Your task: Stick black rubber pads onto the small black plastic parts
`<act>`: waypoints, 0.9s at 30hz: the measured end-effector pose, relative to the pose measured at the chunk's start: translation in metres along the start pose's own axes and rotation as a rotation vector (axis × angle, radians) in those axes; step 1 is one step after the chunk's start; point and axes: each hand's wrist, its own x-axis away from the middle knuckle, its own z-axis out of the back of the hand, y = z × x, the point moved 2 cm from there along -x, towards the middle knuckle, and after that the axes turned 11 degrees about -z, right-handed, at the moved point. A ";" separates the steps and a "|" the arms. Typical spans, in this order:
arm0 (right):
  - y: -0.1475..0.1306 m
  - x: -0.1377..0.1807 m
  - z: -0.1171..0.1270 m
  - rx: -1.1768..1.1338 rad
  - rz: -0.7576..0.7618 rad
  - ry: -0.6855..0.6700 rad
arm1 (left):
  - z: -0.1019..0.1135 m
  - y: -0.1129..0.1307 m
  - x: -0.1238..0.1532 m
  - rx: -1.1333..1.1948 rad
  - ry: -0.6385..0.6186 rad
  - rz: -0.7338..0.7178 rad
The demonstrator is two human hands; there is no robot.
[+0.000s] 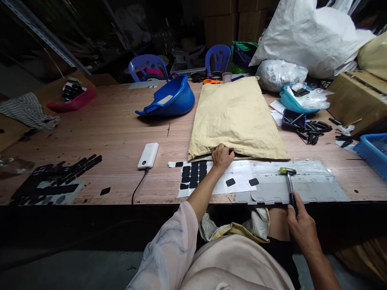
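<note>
My left hand (223,157) is closed at the near edge of a large flat yellowish woven bag (237,112), its fingers curled on the fabric and their tips partly hidden. Beneath my left wrist, a white sheet (216,189) carries rows of black rounded pads (194,174). Two loose pads, one of them a black pad (230,182), lie farther right on it. My right hand (300,217) grips the dark handle of a small hammer (290,183) with a yellow-green face. The hammer head is over a grey board (314,181) at the table's front edge.
A white power bank (148,155) with a cable lies left of the sheet. Behind it is a blue plastic scoop basin (172,96). Black parts (36,185) are spread at far left. At right are black handles (314,131), a turquoise basin (298,98) and a cardboard box (359,100).
</note>
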 end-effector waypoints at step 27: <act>-0.004 0.002 0.001 -0.019 0.021 -0.011 | -0.017 0.015 0.105 0.343 -0.103 -0.223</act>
